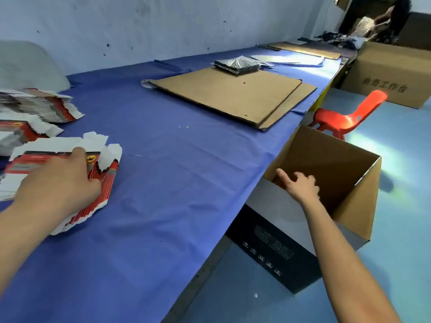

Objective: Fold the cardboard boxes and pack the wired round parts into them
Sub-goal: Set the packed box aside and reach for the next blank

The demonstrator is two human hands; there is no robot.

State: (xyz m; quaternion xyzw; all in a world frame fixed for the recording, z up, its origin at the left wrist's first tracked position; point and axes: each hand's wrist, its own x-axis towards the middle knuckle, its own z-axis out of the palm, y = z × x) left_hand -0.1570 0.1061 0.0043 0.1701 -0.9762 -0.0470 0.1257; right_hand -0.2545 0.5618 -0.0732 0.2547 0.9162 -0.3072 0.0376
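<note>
1. Left hand (63, 180): lies palm-down on fanned stack of flat red-and-white printed cardboard box blanks (103, 183), near left on blue cloth-covered surface (163, 194). Bent at the fingers over the stack's right side, thumb along the top. Gripping or merely pressing: cannot tell. Probably there to steady the fan or lift off the top blank for folding.

2. Right hand (300, 185): reaches over the near wall into open brown corrugated carton (349, 164). Spread, relaxed, holding nothing visible.

3. Carton: stands off the surface, touching or just beside its right edge. Likely kept there, lower than the surface, for easy reach. Rests against black printed box (268, 248) below.

4. Wired round parts: none in view. Possibly in the carton's shadowed bottom; cannot tell.

5. Further heaps of the same blanks (42, 106): far left, overlapping, unfolded.

6. Flat brown cardboard sheets (228, 96): far middle, stacked askew, lower corner near the right edge. Carries dark plastic-wrapped packet (235, 64) at the far side.

7. Red plastic chair (345, 117): on the floor just beyond the carton.

8. Open room: broad bare cloth between stack and right edge, apparently ample for folding. Tall carton walls on the far and right sides; easiest entry from the near left, beside the surface edge.
</note>
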